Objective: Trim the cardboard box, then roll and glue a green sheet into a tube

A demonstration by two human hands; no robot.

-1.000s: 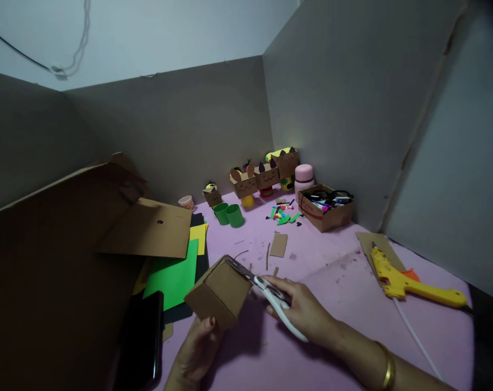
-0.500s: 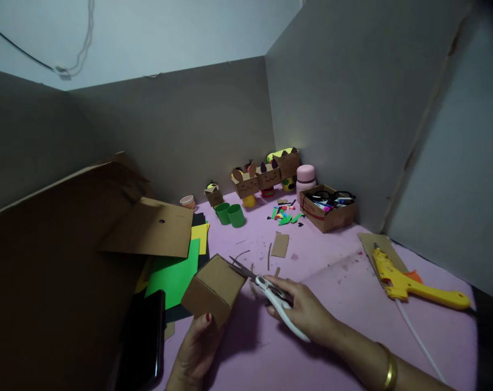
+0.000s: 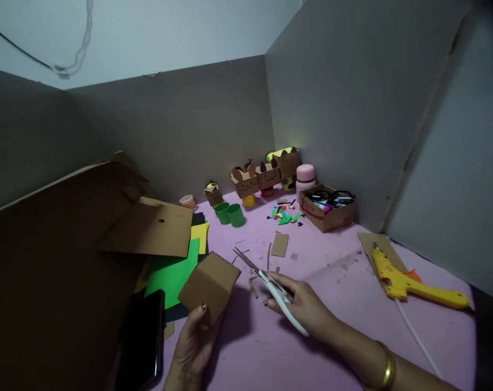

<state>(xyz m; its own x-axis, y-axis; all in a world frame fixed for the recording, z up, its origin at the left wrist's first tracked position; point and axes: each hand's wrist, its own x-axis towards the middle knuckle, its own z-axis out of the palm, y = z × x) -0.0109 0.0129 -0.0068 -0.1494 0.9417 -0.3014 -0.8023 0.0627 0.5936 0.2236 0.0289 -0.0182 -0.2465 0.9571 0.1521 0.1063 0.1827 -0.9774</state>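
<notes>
My left hand point(image 3: 195, 336) grips a small brown cardboard box point(image 3: 209, 282) from below, thumb on its near side. The box is tilted above the table. My right hand point(image 3: 301, 304) is closed around white-handled scissors point(image 3: 276, 290), whose narrow blades point up and left. The blade tips are slightly parted, just right of the box and apart from it. Thin cardboard strips point(image 3: 253, 287) lie on the table beneath the scissors. A flat cardboard rectangle point(image 3: 280, 245) rests a little farther back.
A yellow glue gun point(image 3: 409, 288) lies at right on cardboard. Behind stand green cups point(image 3: 235, 215), cardboard animal figures point(image 3: 246, 184), a pink flask point(image 3: 305, 182) and a box of pens point(image 3: 330, 214). At left are a black phone point(image 3: 144, 336), green sheet point(image 3: 175, 274) and large cardboard point(image 3: 156, 225).
The scissors have come away from the box's right edge, and their blades now stand clear of it. My left hand has shifted the box slightly left.
</notes>
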